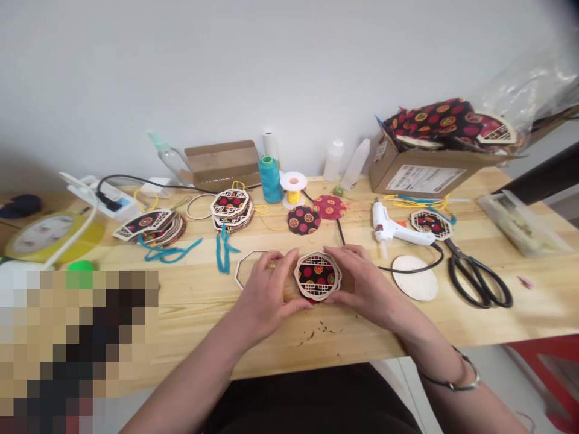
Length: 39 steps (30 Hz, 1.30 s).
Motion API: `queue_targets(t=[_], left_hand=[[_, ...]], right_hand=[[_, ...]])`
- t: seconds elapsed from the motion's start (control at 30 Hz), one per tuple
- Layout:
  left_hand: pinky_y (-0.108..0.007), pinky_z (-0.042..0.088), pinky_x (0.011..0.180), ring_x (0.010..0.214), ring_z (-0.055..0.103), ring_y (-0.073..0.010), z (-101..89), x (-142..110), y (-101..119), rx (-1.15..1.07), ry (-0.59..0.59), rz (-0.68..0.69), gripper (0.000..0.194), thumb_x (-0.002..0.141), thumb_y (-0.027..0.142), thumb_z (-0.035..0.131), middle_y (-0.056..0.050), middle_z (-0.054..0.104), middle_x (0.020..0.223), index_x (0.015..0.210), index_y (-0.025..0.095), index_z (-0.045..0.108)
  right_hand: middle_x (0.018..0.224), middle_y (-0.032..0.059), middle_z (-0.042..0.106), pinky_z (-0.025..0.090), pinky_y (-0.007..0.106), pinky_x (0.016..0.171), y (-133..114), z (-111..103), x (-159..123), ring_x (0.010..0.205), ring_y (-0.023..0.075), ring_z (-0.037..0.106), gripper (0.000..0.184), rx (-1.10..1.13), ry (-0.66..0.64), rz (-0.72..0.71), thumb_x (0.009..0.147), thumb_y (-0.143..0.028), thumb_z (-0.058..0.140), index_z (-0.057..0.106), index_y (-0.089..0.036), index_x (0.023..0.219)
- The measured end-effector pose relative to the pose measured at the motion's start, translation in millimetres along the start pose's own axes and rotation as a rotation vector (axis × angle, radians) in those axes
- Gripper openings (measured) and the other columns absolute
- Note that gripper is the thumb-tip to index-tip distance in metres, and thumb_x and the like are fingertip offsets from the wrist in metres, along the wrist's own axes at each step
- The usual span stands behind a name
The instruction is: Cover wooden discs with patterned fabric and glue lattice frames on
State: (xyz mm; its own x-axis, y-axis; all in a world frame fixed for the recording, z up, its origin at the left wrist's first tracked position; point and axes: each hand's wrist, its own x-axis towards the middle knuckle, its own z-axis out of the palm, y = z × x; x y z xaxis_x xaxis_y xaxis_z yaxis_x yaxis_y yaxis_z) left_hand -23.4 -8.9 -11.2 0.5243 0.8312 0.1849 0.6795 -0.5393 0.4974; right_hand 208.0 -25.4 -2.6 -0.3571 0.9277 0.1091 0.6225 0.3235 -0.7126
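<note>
Between my two hands is a small scalloped ornament (318, 276), a pale lattice frame over black fabric with red and yellow rounds. My left hand (269, 282) curves around its left side, thumb at the near edge and fingers at the far edge. On the other side my right hand (362, 278) grips the right rim in the same way. Partly behind my left hand lies a thin octagonal frame (239, 269). Just beyond the ornament are a black patterned fabric disc (304, 220) and a red patterned one (330, 207).
A white glue gun (398, 228), a pale disc (415, 278) and black-handled scissors (479, 277) lie to the right. Stacked lattice ornaments (230, 208) with cords sit left of a blue thread cone (271, 181). A cardboard box (423, 175) of fabric stands back right.
</note>
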Motion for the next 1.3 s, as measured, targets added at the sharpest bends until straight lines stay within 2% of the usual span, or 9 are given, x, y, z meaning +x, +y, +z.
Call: queue_targets(t=[0.47,1.3], left_hand=[[-0.048,0.039,0.1,0.117,0.046,-0.0293,1.4,0.6,0.1,0.029,-0.008,-0.001,0.08,0.077,0.049,0.067,-0.014,0.055,0.127,0.141,0.02,0.029],[-0.048,0.039,0.099,0.115,0.045,-0.0294,2.4,1.2,-1.6,0.068,-0.011,0.008,0.079,0.076,0.048,0.068,-0.013,0.055,0.126,0.14,0.02,0.03]], right_hand=[[0.126,0.0085,0.055,0.041,0.051,0.1,0.0,0.9,0.7,0.12,0.0281,0.041,0.068,-0.048,-0.014,-0.033,0.077,-0.033,0.071,0.04,-0.026,0.137],[0.126,0.0074,0.056,0.042,0.048,0.1,-2.3,0.1,1.1,0.119,0.0269,0.042,0.066,-0.049,-0.005,-0.038,0.076,-0.032,0.072,0.043,-0.024,0.135]])
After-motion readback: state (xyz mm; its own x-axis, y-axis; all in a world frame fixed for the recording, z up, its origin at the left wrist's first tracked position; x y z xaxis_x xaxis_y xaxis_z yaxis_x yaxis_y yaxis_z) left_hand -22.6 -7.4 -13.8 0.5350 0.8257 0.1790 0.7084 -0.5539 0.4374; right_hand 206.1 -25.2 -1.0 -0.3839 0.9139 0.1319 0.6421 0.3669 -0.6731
